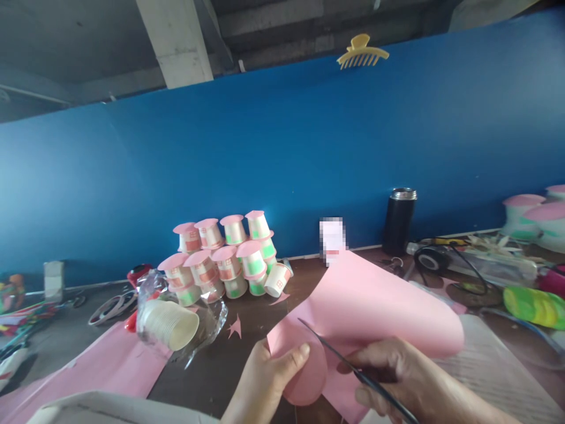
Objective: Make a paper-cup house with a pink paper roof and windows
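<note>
My left hand (267, 377) pinches pink paper, its thumb lying on a rounded pink piece (306, 386). I cannot tell whether that piece is still joined to the larger pink sheet (375, 300), which curls up and away to the right. My right hand (397, 374) is closed around dark scissors (333, 350). Their blades point up and left, across the paper just right of my left thumb. The scissors' handles are mostly hidden by my fingers and the frame edge.
Stacked paper cups (229, 265) with pink discs stand behind, near a tipped cup (278, 280). Left lie plastic-wrapped cups (172, 324) and another pink sheet (115, 359). A black bottle (399, 221) stands by the blue partition (265, 147). Clutter including a green-yellow object (532, 306) lies right.
</note>
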Demonstrator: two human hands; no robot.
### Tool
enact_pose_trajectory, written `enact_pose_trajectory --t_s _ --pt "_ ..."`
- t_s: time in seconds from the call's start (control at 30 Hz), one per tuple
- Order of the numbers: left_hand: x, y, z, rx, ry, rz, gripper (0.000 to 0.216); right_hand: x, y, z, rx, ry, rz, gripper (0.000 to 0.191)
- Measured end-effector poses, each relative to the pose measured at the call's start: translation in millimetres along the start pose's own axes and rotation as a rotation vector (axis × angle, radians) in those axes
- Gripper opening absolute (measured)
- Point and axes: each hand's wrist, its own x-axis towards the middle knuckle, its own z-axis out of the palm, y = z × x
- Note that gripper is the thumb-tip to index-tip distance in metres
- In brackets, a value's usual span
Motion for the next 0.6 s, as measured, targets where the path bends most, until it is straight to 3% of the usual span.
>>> enact_pose_trajectory --t_s 0.2,0.6 --pt "-0.1 -1.2 -2.0 0.003 -0.004 -0.091 0.049 -0.8 -1.6 -0.3 0.017 -0.002 -0.005 0.014" --pt "0.8 -2.2 4.8 -0.183 0.038 -0.067 0.043 2.4 -1.2 1.6 0.013 0.050 0.024 0.022"
